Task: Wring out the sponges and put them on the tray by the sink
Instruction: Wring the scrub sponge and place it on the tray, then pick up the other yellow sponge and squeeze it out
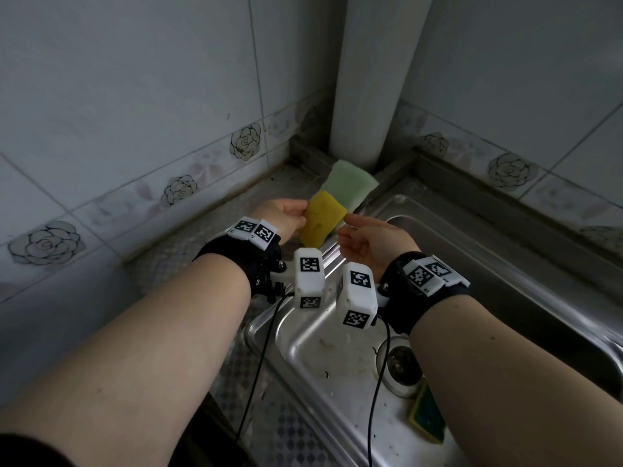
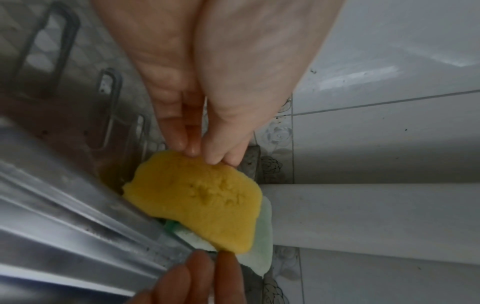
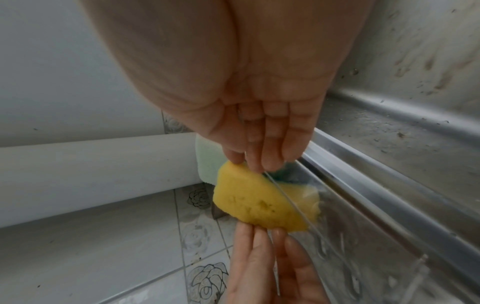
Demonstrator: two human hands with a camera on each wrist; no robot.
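The yellow sponge (image 1: 322, 220) is hanging above the clear tray (image 3: 363, 242) at the sink's (image 1: 505, 264) eleven o'clock corner, each end being pinched: left hand (image 1: 281, 219) gripping it at nine o'clock, right hand (image 1: 372, 237) at three. A pale green sponge (image 1: 349, 183) is lying behind, at twelve. Another sponge (image 1: 427, 416) is sitting in the basin by the drain (image 1: 401, 367).
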